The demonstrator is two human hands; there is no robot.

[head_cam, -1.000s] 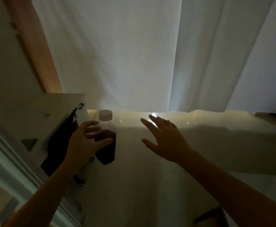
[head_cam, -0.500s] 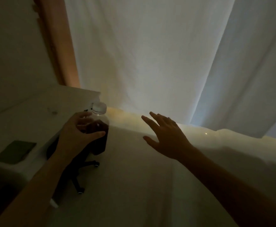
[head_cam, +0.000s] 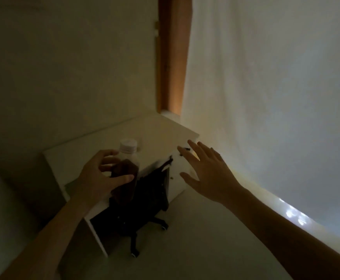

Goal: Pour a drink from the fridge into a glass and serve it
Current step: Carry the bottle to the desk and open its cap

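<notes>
Dimly lit scene; detail is limited. Left hand [head_cam: 102,176] grips a clear plastic bottle with a white screw cap and dark brown liquid [head_cam: 127,170], fingers and thumb curled round its middle. Bottle is upright, carried in the air in front of a white desk [head_cam: 96,146]; I cannot tell whether it is over the desk top or short of it. Cap appears to be on. Liquid level sits a little below the shoulder.

Right hand [head_cam: 207,174] holds nothing, fingers spread and straight, palm forward, reaching toward the desk's far corner and a pale curtain [head_cam: 266,98]. A black wheeled office chair [head_cam: 145,207] stands tucked under the desk, just below the bottle.

No glass visible anywhere in view. Judgement: task is at the carrying stage, pour not yet begun.

Risks from here:
- Low light. Desk edge and chair base are hard to make out; a foot could catch a castor, or the bottle could be set down on the desk edge and tip.
- Grip is one-handed at mid-body on what is likely a cold, possibly damp bottle; it could slip if the arm is jolted.
- Outstretched right hand suggests feeling the way forward; it could knock against the desk corner.
- With no glass in sight, pouring in this gloom risks overfilling or missing the rim.
</notes>
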